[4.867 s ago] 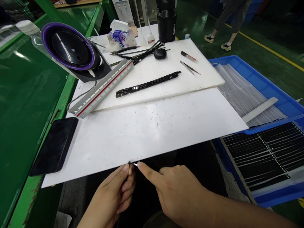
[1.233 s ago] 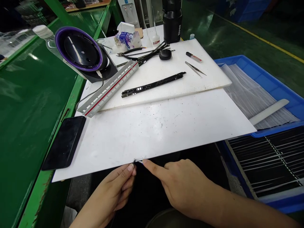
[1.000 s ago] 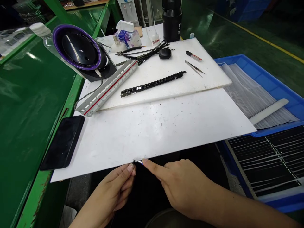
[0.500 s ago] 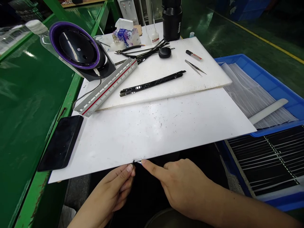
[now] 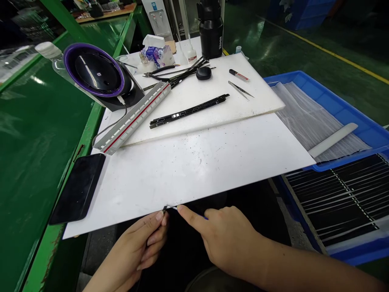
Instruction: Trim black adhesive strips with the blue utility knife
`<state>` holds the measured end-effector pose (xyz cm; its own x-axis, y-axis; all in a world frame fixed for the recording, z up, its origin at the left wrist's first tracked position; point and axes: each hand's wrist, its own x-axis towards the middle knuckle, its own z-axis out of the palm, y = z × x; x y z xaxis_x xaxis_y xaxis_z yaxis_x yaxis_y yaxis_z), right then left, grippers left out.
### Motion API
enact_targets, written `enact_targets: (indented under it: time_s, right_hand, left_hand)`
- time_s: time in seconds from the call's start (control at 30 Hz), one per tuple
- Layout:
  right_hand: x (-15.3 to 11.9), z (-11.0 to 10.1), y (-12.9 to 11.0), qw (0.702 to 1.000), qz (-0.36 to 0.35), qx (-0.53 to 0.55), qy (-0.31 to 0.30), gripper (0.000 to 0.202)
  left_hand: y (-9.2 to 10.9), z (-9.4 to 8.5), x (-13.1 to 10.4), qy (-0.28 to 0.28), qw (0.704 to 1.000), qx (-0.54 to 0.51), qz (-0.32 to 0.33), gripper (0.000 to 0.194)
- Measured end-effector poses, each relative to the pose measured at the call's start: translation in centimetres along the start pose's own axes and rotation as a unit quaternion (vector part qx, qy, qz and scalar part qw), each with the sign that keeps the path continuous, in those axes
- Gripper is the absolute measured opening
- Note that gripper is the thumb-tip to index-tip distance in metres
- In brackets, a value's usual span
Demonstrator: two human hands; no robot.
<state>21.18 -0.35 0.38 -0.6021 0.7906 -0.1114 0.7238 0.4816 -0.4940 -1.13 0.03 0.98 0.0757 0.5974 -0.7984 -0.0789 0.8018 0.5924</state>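
Observation:
At the near edge of the white board (image 5: 194, 174), my left hand (image 5: 146, 239) pinches a small dark strip (image 5: 165, 208) between thumb and fingers. Only the strip's end shows; the rest is hidden by the hand. My right hand (image 5: 227, 235) is closed around a thin metal-tipped tool (image 5: 174, 207), its index finger stretched along it. A bit of blue shows at the knuckles, and the tool's exact kind is hidden. Its tip is close to the strip's end; whether they touch I cannot tell. Beyond lie black circuit strips (image 5: 190, 110) on a white foam slab (image 5: 243, 103).
Left are a phone (image 5: 77, 188), a grey scale ruler (image 5: 135, 117) and a purple-rimmed fan (image 5: 95, 71). Farther back are pliers (image 5: 159, 72), a black case (image 5: 203, 73), tweezers (image 5: 240, 89) and a black bottle (image 5: 210, 34). Blue crates (image 5: 364, 142) stand at the right.
The camera view has shifted slightly. My left hand has turned a little, and more of the strip's end shows above its fingertips. Both hands keep their grips.

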Motion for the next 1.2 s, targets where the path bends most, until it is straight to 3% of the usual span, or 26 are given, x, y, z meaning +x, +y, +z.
enact_targets:
  time_s: [0.13, 0.4, 0.9, 1.1, 1.2]
  right_hand:
    - [-0.1, -0.3, 0.2, 0.998, -0.006, 0.057, -0.007, 0.063]
    - [0.2, -0.8, 0.0, 0.997, -0.004, 0.070, -0.021, 0.062]
    - [0.0, 0.7, -0.6, 0.999, 0.003, -0.044, 0.019, 0.082]
    - [-0.6, 0.0, 0.9, 0.997, 0.011, 0.070, 0.030, 0.071]
    - [-0.7, -0.3, 1.1, 0.994, 0.025, 0.102, 0.027, 0.071]
  left_hand:
    - [0.0, 0.1, -0.1, 0.000, 1.000, 0.005, 0.004, 0.043]
    - [-0.1, 0.2, 0.0, 0.004, 1.000, 0.002, 0.011, 0.044]
    - [0.0, 0.6, -0.3, 0.007, 1.000, -0.011, -0.004, 0.047]
    - [-0.1, 1.2, -1.8, 0.077, 0.995, 0.022, 0.062, 0.047]
    - [-0.2, 1.1, -1.6, 0.086, 0.995, -0.020, 0.053, 0.055]
